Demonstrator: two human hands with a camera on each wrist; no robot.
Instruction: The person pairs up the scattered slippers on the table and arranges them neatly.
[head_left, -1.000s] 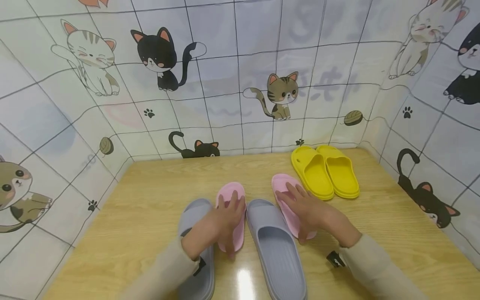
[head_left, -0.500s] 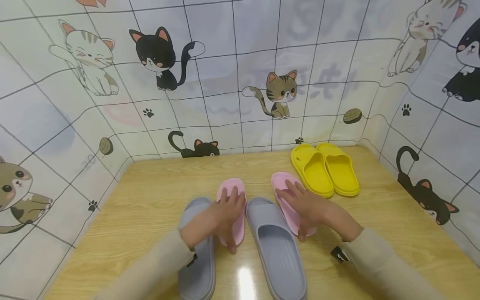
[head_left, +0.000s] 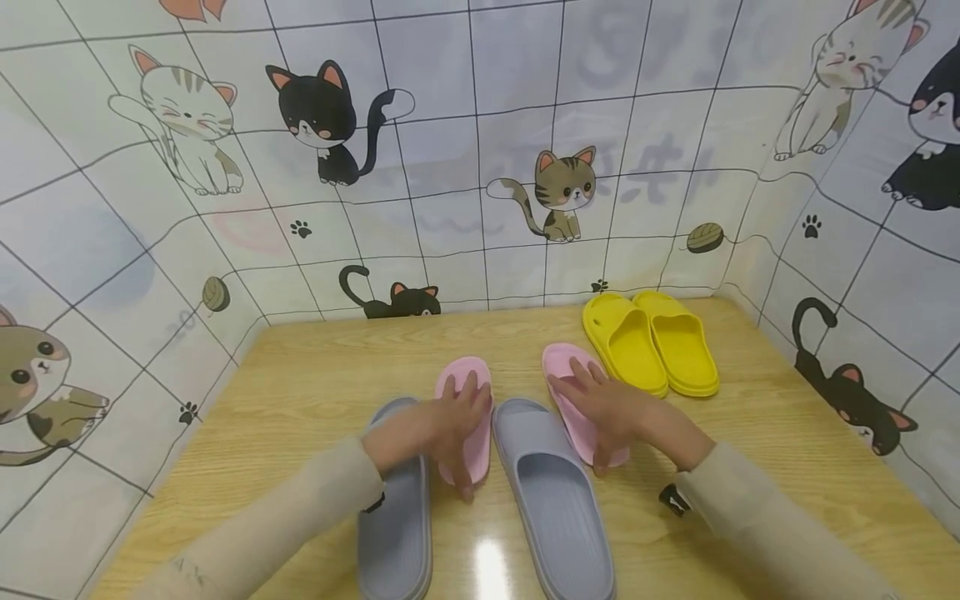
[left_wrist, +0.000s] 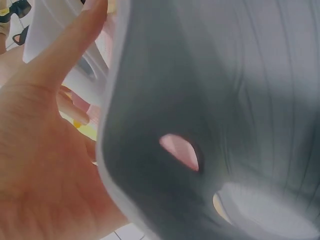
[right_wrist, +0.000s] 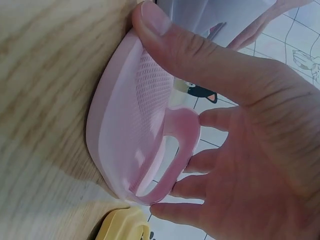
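"What do we make of the right hand?"

"We see its fingers spread and nearly straight, the tips touching the strap of the right pink slipper, the thumb down at that slipper's heel."

"And the left hand?"

"Spread too, as we see it from the head view: fingers over the strap of the left pink slipper, thumb behind them by the heel. The left wrist view is mostly blocked, so how firmly those fingertips press, we can't fairly say."

"Where do we place the pink pair?"

"On the wooden worktop, around its middle, well apart from each other, toes towards the back edge. The right one slants, its toe leaning left."

"What lies around them?"

"Between them we have the right grey slipper, reaching towards the near side; left of them, the left grey slipper, partly under the left forearm in its beige sleeve."

"And farther out?"

"Near the back right corner, the yellow slippers sit side by side, just beside the right pink one. Along the back edge we see a wall covering of cartoon cats and grid lines."
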